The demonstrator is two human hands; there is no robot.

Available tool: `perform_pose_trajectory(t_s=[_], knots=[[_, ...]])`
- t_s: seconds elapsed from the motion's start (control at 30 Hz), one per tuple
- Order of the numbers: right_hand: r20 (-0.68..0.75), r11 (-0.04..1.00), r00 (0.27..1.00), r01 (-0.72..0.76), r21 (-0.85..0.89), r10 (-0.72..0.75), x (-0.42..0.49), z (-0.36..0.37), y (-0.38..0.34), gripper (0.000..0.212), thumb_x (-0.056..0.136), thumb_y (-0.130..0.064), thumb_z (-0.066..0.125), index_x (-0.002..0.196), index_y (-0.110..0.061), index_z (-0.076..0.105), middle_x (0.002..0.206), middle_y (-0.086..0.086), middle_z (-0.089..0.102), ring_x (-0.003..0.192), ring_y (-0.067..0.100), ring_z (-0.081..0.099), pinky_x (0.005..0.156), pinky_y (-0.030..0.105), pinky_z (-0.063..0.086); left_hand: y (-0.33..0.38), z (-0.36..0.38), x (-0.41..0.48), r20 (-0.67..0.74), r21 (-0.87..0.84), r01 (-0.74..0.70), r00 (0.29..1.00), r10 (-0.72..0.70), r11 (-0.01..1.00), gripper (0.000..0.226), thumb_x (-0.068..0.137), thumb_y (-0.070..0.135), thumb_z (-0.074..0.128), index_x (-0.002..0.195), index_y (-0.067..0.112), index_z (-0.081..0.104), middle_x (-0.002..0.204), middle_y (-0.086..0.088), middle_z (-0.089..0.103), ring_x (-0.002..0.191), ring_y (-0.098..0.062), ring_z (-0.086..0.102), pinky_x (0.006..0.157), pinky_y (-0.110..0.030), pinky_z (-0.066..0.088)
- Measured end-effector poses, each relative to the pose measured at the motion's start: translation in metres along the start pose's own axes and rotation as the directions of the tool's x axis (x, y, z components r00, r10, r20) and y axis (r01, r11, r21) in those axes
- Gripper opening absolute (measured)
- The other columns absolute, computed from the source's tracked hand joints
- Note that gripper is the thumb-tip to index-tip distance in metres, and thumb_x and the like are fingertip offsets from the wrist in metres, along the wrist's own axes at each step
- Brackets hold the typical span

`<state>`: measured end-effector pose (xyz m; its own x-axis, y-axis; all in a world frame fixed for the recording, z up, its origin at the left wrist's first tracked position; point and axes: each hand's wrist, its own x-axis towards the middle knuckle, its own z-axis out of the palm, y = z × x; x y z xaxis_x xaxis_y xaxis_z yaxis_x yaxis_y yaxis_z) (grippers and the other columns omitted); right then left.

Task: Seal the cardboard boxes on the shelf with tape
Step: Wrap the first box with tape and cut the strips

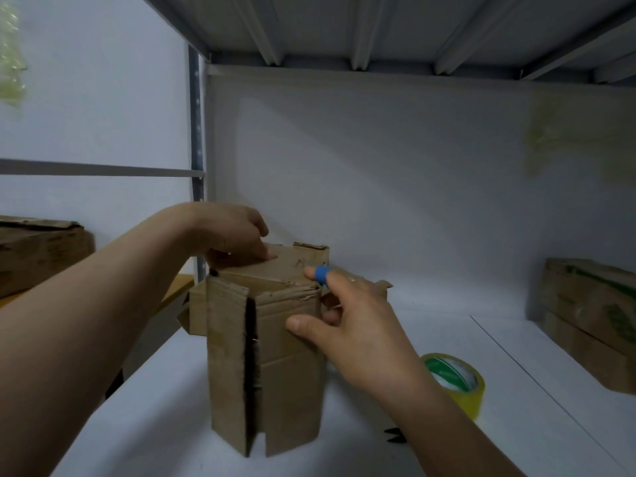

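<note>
Head view: A person steadies a cardboard box [275,356] on a white shelf [464,297], both bare forearms reaching in from the lower edge. The box stands at centre-left of the shelf. 2 long front panels hang down w/ a dark vertical gap between them, and loose flaps jut out at the back and sides.

The left hand [234,235] rests on the box top at its far left corner, thumb laid flat on the top flap. It grips nothing. Its fingertips are hidden behind the hand.

The right hand [354,318] spans the box's upper right corner. The index finger, wearing a blue band [322,274], stretches straight onto the top edge. The thumb presses flat on the front face, and the other fingers curl loosely at the right side. This hand clasps nothing either.

A tape roll [457,380], yellowish w/ a green-and-white core, sits on the shelf near the box's right, partly behind the right forearm.

A small black item [395,436] lies by that forearm; what it is can't be told. 1 more carton [41,253] sits at far left beyond a metal post [197,149], another [592,321] at far right. Steel ribs of the upper shelf [378,29] run overhead.
</note>
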<state>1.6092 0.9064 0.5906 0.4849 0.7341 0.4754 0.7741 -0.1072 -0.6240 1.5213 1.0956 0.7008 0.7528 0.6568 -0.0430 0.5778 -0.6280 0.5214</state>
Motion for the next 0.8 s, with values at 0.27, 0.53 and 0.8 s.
perform_pose_trajectory(t_s=[0.27,0.53,0.8], knots=[[-0.049,0.999,0.998,0.022,-0.048,-0.025,-0.002,0.024,-0.021,0.059,0.091,-0.046,0.066,0.142,-0.048,0.037,0.123,-0.007,0.041,0.096,0.002,0.052,0.083,0.015,0.046,-0.002,0.014,0.0,-0.006,0.117,-0.073,0.997,0.075,0.99,0.061,0.091,0.064,0.056,0.135,0.023,0.052,0.129,-0.003,0.057,0.115,-0.022,0.055,0.1,-0.04,0.043],[-0.147,0.999,0.989,0.008,0.038,-0.003,0.011,0.011,-0.019,0.047,0.093,-0.046,0.061,0.138,-0.039,0.051,0.109,-0.01,0.054,0.087,0.001,0.059,0.083,0.022,0.051,-0.014,0.02,0.014,0.061,-0.028,-0.273,0.96,0.275,0.962,0.041,0.09,0.046,0.068,0.128,0.035,0.056,0.125,0.003,0.06,0.113,-0.017,0.058,0.106,-0.045,0.045],[-0.146,0.932,0.978,0.089,-0.351,-0.148,0.027,0.002,0.017,0.042,0.098,-0.047,0.053,0.135,-0.028,0.058,0.119,-0.007,0.04,0.109,0.012,0.048,0.096,0.032,0.048,-0.018,0.023,0.024,0.041,-0.05,-0.305,0.951,0.307,0.951,0.037,0.092,0.047,0.065,0.126,0.035,0.057,0.122,0.005,0.06,0.111,-0.015,0.058,0.1,-0.038,0.046]])
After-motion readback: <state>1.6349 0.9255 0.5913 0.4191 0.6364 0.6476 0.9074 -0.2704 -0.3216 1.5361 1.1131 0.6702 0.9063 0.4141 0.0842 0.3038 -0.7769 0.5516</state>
